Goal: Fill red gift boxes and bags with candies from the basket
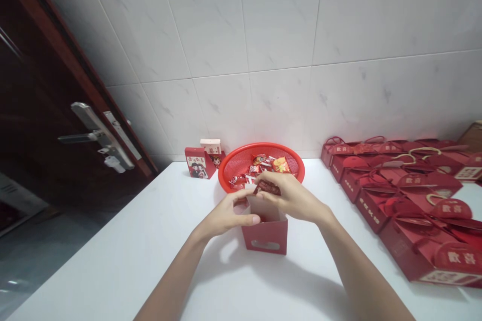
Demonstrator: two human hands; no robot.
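A red paper gift box [265, 236] stands upright on the white table, its top open and its pale inside showing. My left hand [231, 214] grips the box's left rim, thumb over the near side. Just above the opening, my right hand [284, 194] pinches a dark red candy packet [268, 189]. Behind the box sits a red plastic basket [298, 161] with several wrapped sweets [259, 165] in red and gold. Something reddish lies inside the box, too shaded to make out.
Several filled-out red gift boxes with cord handles [399, 200] stand in rows on the right. Two small printed cartons, one red [198, 164] and one cream-topped [211, 146], stand left of the basket. A tiled wall [278, 105] borders the table; a dark door [41, 85] is at left.
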